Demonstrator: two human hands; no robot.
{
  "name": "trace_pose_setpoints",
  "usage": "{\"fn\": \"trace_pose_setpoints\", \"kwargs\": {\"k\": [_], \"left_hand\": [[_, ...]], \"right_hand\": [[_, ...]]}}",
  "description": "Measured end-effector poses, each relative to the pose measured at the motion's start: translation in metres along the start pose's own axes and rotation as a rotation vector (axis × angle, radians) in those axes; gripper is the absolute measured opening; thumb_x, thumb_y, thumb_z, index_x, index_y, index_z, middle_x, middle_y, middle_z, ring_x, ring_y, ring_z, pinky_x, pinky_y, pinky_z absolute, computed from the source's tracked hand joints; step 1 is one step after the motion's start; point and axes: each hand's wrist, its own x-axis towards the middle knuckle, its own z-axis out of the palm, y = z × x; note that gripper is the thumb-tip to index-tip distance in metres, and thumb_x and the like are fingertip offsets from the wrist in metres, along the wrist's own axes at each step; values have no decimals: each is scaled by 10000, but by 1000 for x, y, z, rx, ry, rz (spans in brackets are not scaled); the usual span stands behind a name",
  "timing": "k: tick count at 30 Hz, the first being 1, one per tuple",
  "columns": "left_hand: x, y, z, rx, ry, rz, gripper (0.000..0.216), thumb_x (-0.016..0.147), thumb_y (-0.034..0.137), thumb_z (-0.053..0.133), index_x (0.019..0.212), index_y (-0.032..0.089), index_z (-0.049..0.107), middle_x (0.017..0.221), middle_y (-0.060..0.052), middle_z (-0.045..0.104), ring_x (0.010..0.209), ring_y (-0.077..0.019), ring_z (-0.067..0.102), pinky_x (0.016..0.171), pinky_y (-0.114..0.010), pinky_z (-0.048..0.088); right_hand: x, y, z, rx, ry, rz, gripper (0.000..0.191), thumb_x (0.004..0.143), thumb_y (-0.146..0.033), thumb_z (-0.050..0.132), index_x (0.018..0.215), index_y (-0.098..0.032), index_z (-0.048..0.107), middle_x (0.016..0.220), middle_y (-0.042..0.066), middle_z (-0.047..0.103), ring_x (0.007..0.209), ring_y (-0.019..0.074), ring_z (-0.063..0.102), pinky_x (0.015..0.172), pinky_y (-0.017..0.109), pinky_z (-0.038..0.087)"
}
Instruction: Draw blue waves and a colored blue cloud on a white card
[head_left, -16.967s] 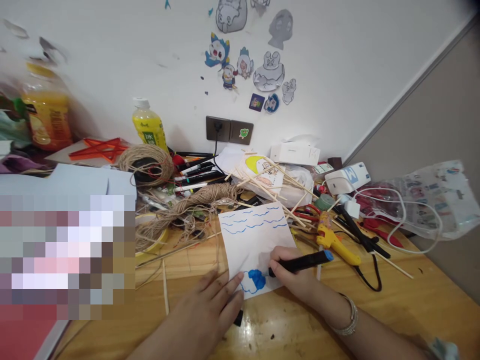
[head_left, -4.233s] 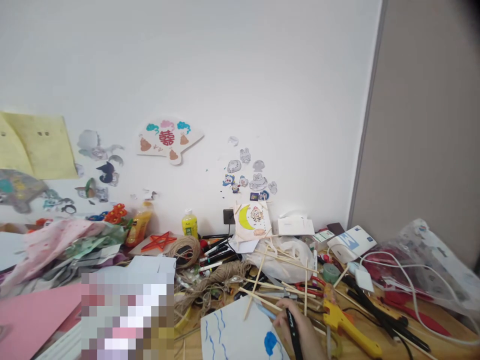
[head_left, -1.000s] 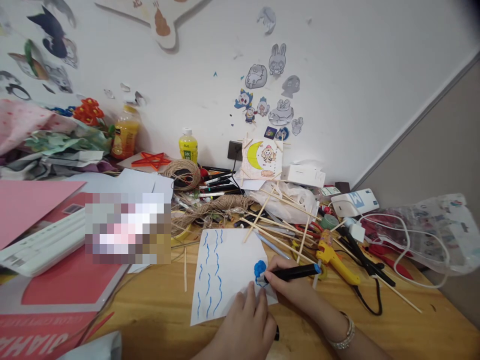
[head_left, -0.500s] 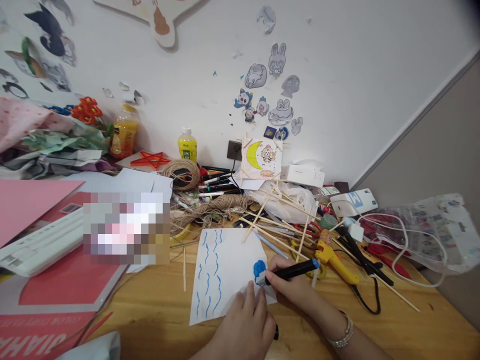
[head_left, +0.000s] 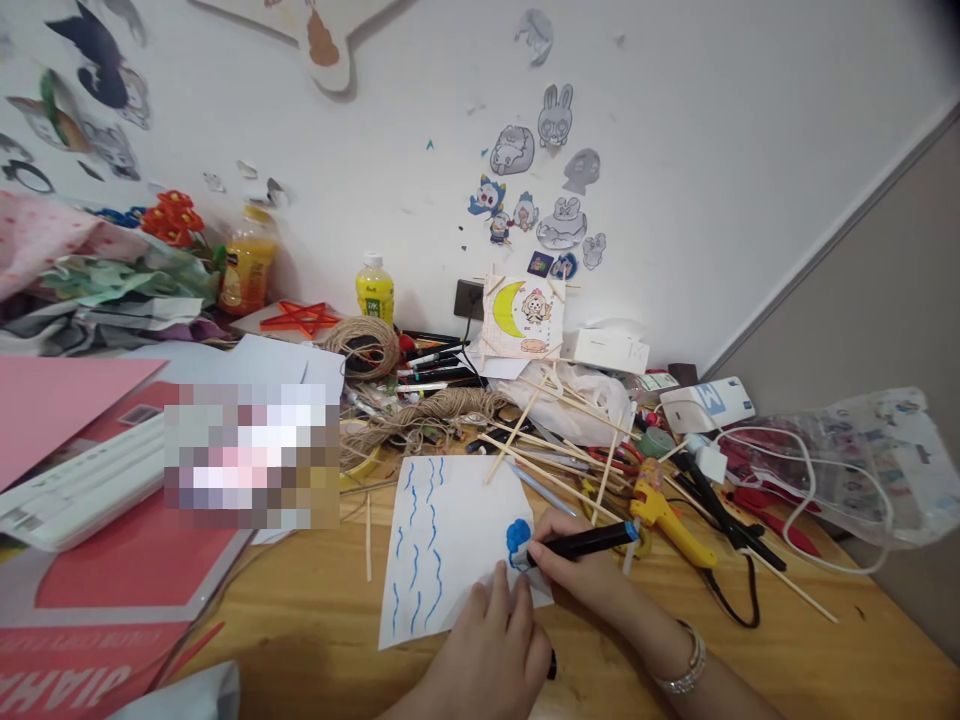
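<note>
A white sheet of paper [head_left: 465,540] lies on the wooden table with wavy blue lines down its left part. Near its right edge is a blue cloud-like shape [head_left: 517,537], partly coloured in. My right hand [head_left: 574,568] grips a black marker [head_left: 589,543] with a blue end, its tip at that shape. Fingers stretched out, my left hand [head_left: 491,640] rests on the paper's lower right part. Beside it a black cap-like piece [head_left: 553,664] shows in part, mostly hidden by the hand.
Thin wooden sticks [head_left: 525,430] overlap the sheet's top edge. A yellow glue gun [head_left: 671,520] lies to the right, near a white cable [head_left: 810,470]. Behind are twine [head_left: 450,408], several markers [head_left: 435,365] and a yellow-labelled bottle [head_left: 374,292]. Red packaging [head_left: 135,560] covers the left side.
The marker and my right hand have shifted very slightly left over the blue shape. My left hand stays in place on the paper.
</note>
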Motion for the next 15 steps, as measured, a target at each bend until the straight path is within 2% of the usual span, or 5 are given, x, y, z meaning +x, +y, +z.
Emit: {"fn": "trace_pose_setpoints", "kwargs": {"k": [10, 15], "left_hand": [[0, -1, -2, -8, -25, 0, 313, 959, 329, 458, 1137, 134, 625, 1244, -201, 593, 1142, -382, 547, 805, -468, 440], [0, -1, -1, -34, -24, 0, 298, 968, 281, 441, 1136, 122, 629, 1240, -229, 582, 1150, -383, 532, 814, -474, 420]], "right_hand": [[0, 5, 0, -1, 26, -21, 207, 757, -298, 599, 586, -200, 534, 571, -29, 529, 543, 123, 466, 527, 246, 387], [0, 6, 0, 4, 20, -26, 225, 766, -313, 594, 581, -204, 525, 549, -32, 511, 543, 129, 475, 530, 250, 396]]}}
